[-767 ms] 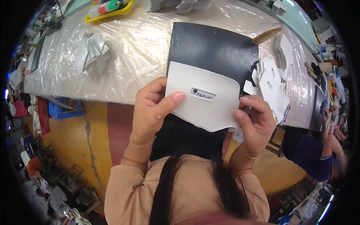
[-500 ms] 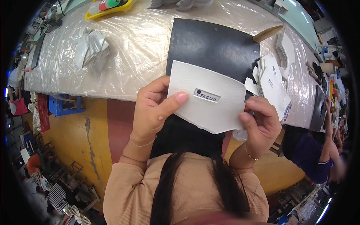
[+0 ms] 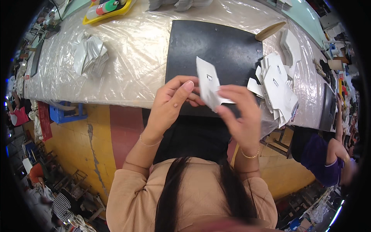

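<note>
A white, leather-like panel [image 3: 205,79] with a small dark printed mark is held up above the front of a black board [image 3: 212,42], tilted so its face looks narrow. My right hand [image 3: 245,114] pinches its right side between thumb and fingers, slightly blurred. At the opposite side, my left hand [image 3: 166,104] has its thumb lifted off and its fingertips beside the panel's left edge; whether they touch it is unclear. Right of the board lies a loose stack of similar white panels [image 3: 276,85], several bearing marks.
Plastic sheeting [image 3: 131,58] covers the table. A wooden-looking handle [image 3: 270,31] rests across the board's far right corner. Another pile of white pieces [image 3: 91,54] lies left, near a yellow tray [image 3: 106,14] with bottles. A person in purple [image 3: 320,158] is at the right.
The panel has turned from facing me broadly to a narrow angle. My right hand has moved left with it, and my left thumb has come off its face.
</note>
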The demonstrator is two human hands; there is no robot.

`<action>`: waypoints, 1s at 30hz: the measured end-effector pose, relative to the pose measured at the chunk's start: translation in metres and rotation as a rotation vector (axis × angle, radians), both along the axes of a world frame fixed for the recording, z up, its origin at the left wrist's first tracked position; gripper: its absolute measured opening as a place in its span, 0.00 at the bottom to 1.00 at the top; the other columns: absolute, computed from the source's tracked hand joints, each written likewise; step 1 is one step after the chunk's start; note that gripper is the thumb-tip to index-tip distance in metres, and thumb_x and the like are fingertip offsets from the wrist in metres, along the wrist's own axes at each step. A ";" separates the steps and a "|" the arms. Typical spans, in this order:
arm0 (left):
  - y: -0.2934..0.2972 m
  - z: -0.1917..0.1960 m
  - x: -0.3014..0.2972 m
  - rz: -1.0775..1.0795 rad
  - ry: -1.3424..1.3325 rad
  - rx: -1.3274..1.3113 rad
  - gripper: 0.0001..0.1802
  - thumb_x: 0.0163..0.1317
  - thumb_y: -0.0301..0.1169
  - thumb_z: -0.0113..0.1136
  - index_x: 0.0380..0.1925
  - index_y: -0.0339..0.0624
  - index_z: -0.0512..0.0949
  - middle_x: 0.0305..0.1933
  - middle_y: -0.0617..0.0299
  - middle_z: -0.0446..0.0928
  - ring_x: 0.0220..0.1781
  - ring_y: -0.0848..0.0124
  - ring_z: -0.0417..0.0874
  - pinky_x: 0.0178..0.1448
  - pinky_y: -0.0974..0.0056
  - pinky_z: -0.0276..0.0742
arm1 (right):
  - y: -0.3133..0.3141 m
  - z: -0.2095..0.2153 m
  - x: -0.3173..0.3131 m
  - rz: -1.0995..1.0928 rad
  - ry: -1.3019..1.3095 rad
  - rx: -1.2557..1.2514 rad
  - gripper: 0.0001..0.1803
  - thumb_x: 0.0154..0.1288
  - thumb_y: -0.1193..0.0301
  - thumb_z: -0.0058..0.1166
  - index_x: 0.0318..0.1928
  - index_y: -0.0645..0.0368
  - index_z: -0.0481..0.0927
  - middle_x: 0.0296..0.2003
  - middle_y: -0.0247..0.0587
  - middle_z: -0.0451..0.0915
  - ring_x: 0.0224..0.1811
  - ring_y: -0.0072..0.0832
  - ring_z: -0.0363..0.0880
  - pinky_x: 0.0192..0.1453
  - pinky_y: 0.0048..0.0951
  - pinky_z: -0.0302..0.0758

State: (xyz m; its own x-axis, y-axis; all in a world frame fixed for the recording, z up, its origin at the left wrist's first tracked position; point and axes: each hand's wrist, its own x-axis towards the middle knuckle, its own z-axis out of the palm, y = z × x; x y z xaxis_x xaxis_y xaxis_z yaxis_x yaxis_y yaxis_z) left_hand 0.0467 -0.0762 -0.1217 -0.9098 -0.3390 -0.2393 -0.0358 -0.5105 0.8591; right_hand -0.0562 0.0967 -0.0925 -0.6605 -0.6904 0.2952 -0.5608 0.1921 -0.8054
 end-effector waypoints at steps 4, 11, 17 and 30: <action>0.006 -0.014 -0.004 -0.027 -0.009 -0.042 0.14 0.75 0.35 0.52 0.47 0.34 0.76 0.46 0.56 0.81 0.45 0.72 0.84 0.52 0.67 0.78 | -0.016 -0.017 0.010 -0.015 -0.113 0.003 0.17 0.55 0.73 0.69 0.46 0.61 0.82 0.44 0.45 0.82 0.44 0.39 0.83 0.48 0.32 0.79; 0.023 -0.011 -0.008 -0.089 0.084 -0.043 0.03 0.69 0.24 0.56 0.39 0.36 0.75 0.41 0.61 0.77 0.43 0.75 0.79 0.48 0.68 0.77 | -0.012 -0.019 0.012 -0.113 -0.378 -0.075 0.11 0.65 0.73 0.64 0.45 0.65 0.82 0.38 0.43 0.87 0.37 0.28 0.88 0.41 0.24 0.83; 0.024 0.003 -0.007 -0.146 -0.011 -0.434 0.07 0.63 0.24 0.63 0.35 0.39 0.73 0.35 0.65 0.75 0.35 0.80 0.75 0.38 0.72 0.72 | -0.003 -0.019 0.009 -0.080 -0.559 -0.113 0.08 0.68 0.75 0.59 0.43 0.68 0.82 0.34 0.41 0.87 0.38 0.25 0.88 0.41 0.23 0.82; 0.020 0.007 -0.007 -0.200 0.092 -0.667 0.08 0.61 0.25 0.63 0.36 0.39 0.73 0.23 0.65 0.71 0.23 0.80 0.75 0.25 0.73 0.69 | 0.004 -0.015 0.004 -0.016 -0.651 -0.103 0.06 0.69 0.76 0.56 0.38 0.68 0.79 0.30 0.39 0.85 0.35 0.22 0.87 0.40 0.21 0.82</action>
State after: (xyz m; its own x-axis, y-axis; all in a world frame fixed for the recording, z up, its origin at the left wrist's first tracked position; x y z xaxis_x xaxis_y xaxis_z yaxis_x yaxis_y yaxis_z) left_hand 0.0399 -0.0563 -0.1151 -0.9765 -0.2111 0.0427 0.0142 0.1349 0.9908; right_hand -0.0521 0.1011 -0.1076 -0.7362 -0.6687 -0.1043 0.0495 0.1004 -0.9937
